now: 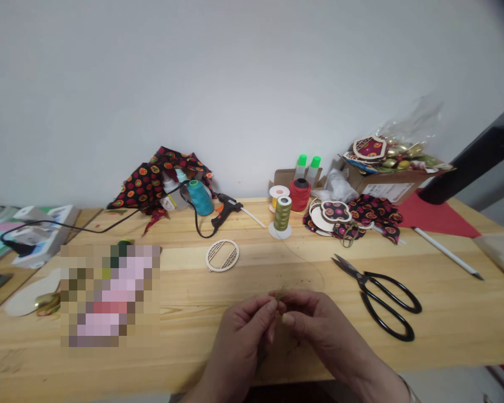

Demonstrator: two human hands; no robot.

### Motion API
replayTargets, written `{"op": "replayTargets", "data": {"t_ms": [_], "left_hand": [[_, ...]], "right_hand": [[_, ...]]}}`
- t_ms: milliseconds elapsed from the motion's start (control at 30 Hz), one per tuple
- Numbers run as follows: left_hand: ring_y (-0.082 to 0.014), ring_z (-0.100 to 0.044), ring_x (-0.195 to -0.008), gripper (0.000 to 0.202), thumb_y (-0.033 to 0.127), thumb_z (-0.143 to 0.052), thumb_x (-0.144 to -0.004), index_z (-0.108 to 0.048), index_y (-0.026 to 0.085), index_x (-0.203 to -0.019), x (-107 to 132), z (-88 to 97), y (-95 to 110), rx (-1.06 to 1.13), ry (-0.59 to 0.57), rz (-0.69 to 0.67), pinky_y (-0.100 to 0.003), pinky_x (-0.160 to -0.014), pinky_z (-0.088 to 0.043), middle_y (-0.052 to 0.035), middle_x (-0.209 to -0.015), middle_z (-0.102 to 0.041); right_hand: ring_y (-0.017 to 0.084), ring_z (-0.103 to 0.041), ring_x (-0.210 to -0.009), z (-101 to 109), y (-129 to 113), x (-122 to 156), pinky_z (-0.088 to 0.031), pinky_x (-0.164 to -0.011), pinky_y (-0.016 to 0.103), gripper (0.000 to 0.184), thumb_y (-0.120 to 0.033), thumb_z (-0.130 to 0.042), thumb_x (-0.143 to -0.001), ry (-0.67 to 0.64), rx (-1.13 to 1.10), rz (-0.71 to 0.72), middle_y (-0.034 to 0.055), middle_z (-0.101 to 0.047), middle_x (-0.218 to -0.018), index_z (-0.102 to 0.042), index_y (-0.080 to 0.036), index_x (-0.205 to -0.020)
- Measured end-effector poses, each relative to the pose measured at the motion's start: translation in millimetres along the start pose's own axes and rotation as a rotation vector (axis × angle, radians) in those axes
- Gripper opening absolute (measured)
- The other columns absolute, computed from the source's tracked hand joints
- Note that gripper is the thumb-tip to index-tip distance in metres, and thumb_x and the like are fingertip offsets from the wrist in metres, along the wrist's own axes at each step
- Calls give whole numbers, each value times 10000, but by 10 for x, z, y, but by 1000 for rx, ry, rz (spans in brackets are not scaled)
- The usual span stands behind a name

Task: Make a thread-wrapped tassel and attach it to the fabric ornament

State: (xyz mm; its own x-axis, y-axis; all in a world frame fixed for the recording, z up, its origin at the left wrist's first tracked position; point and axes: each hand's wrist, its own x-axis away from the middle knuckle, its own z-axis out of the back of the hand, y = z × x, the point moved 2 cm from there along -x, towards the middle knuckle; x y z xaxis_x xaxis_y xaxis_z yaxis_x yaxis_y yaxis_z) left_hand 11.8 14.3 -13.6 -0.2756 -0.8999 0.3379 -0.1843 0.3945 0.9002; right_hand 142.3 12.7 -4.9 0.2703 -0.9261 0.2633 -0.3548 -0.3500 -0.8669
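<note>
Near the table's front edge, my left hand [247, 333] pinches a small frayed tuft of olive-green thread [282, 292] between thumb and forefinger. Close beside it, my right hand [319, 322] has its fingers bent and its fingertips at the same thread, partly hidden. From an olive-green thread spool [283, 217] standing behind the hands, a thin strand curves right and down toward my right hand. Black-handled scissors [363, 280] lie partly open to the right. An oval wooden lattice frame [222, 256] lies flat to the left, beyond my hands.
At the back are a glue gun [227, 211], a teal thread cone [200, 197], red thread [300, 195] and patterned fabric [143, 182]. A filled cardboard box [386, 184] and a white pencil [447, 253] are on the right. A power strip [46, 238] and a blurred-out patch are left.
</note>
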Motion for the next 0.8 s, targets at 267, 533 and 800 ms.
{"op": "replayTargets", "data": {"t_ms": [267,533,800], "left_hand": [[-61,-256,-435,274,363,-585,-812,-573,152,-638,-11,-1,-6,69,3,26,-220,-432,-160,72,-461,-373],[-58,-263,-444,346,368,-584,-810,-524,146,-552,-12,1,-42,-34,-10,16,-215,-433,-164,66,-460,-365],[-53,-236,-432,259,360,-569,-817,-624,147,-681,-4,-1,-17,-90,-43,37,-209,-418,-148,73,-476,-369]], "right_hand": [[152,-610,-823,34,65,-20,-422,-769,240,292,-177,-736,-665,-32,-64,-8,16,-717,-828,-724,-209,-955],[112,-504,-605,76,99,-48,-372,-605,239,205,-253,-746,-648,117,-68,-24,14,-646,-672,-732,-149,-825],[72,-317,-497,45,-42,-50,-247,-494,220,229,-265,-700,-674,207,140,75,-67,-406,-480,-569,-148,-528]]}}
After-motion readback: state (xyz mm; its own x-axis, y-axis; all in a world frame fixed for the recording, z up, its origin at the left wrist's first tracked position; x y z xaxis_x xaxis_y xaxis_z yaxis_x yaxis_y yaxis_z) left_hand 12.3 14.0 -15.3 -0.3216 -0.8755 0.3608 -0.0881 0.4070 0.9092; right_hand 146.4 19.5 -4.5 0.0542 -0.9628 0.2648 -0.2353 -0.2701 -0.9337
